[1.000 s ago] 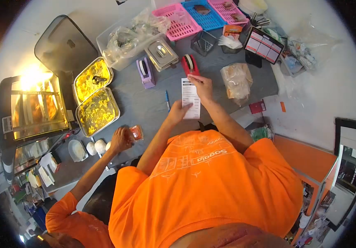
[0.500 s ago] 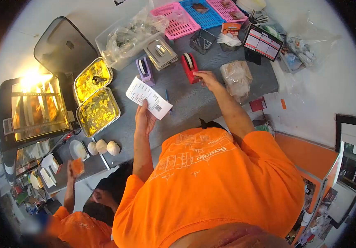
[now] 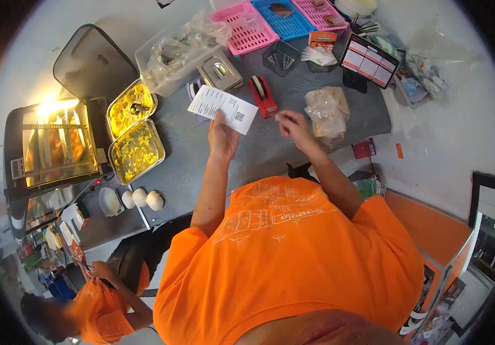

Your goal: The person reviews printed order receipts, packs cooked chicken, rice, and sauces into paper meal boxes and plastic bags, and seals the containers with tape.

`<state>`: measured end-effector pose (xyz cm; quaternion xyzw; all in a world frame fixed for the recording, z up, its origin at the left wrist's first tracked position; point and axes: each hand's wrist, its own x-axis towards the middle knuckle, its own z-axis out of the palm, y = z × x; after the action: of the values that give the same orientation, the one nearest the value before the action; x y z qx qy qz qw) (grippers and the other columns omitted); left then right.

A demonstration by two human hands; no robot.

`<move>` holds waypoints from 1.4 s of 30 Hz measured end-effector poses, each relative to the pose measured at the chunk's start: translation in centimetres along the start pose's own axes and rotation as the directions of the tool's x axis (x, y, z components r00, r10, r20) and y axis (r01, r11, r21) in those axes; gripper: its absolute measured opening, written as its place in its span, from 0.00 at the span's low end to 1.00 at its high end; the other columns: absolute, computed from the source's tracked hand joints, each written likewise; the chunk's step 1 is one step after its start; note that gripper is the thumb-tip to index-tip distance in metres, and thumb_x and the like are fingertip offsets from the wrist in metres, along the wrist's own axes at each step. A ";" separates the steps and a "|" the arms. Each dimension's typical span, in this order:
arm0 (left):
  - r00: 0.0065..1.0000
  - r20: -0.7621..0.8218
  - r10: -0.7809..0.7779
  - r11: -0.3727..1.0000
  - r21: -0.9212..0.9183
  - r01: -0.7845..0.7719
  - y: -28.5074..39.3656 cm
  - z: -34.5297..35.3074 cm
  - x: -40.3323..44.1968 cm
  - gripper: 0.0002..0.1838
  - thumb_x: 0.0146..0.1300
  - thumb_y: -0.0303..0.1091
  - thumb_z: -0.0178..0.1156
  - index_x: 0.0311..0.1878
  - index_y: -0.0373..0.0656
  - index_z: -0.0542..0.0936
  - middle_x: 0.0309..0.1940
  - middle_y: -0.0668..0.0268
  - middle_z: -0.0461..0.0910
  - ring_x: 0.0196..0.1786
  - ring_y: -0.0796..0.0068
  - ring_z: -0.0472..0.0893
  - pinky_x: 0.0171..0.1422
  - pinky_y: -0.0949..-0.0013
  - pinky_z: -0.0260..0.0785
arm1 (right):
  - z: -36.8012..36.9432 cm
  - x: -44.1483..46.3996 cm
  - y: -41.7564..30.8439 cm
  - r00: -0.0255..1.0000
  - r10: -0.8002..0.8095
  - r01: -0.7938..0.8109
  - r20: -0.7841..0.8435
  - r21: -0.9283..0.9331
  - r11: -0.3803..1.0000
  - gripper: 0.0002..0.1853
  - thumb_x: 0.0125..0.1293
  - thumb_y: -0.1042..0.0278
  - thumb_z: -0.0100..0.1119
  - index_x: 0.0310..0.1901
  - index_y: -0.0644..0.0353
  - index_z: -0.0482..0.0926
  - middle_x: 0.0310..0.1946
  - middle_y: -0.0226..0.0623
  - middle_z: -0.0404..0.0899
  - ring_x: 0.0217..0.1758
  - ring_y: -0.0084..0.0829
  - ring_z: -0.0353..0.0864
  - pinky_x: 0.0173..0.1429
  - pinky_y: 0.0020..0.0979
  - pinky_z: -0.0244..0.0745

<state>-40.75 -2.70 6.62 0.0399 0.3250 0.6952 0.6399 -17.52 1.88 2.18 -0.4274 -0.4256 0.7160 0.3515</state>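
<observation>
Paper, best held flat, sat pinched in our left hand. Right of the red dispenser, our right hand curled, contents unclear.

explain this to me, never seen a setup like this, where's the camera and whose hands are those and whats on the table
There is no machine here, just a person's bare hands. The camera is worn on their head, looking down past their orange shirt. The left hand holds a printed slip. The right hand is near a red tape dispenser and a bagged package; whether its fingers hold anything is too small to tell. The grey table also bears a lidded metal container, yellow food in trays, and a blue basket between pink ones. Lower left, a second person wears orange too.
</observation>
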 end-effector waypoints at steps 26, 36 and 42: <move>0.834 0.230 -0.501 -0.086 0.946 -0.312 -24.9 6.9 21.0 0.17 0.54 0.36 0.61 0.47 0.48 0.86 0.43 0.60 0.85 0.46 0.56 0.83 0.54 0.62 0.75 | -23.2 -7.8 6.2 0.956 0.039 -0.242 -0.291 -0.704 0.668 0.25 0.68 0.42 0.58 0.41 0.62 0.86 0.27 0.47 0.84 0.30 0.40 0.84 0.38 0.38 0.75; 0.789 0.504 -0.352 -0.515 0.599 -0.613 -21.2 16.7 3.8 0.31 0.56 0.52 0.67 0.53 0.36 0.74 0.50 0.46 0.78 0.52 0.43 0.79 0.56 0.48 0.71 | -24.1 -15.7 9.7 0.838 -0.269 -0.214 -0.475 -0.740 0.638 0.30 0.60 0.34 0.61 0.32 0.60 0.82 0.27 0.46 0.83 0.33 0.49 0.83 0.40 0.46 0.75; 0.599 0.546 -0.586 -0.302 0.539 -0.786 -21.8 20.1 0.3 0.15 0.58 0.34 0.59 0.47 0.38 0.75 0.40 0.48 0.83 0.46 0.41 0.81 0.50 0.45 0.71 | -19.9 -22.2 9.6 0.641 -0.367 -0.128 -0.675 -0.564 0.816 0.33 0.59 0.43 0.70 0.60 0.54 0.74 0.52 0.46 0.77 0.57 0.42 0.76 0.55 0.43 0.75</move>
<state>-12.50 4.97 11.35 0.8657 0.4055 0.0843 0.2811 7.89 -14.94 -5.05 -0.7394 -0.4588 0.2841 0.4025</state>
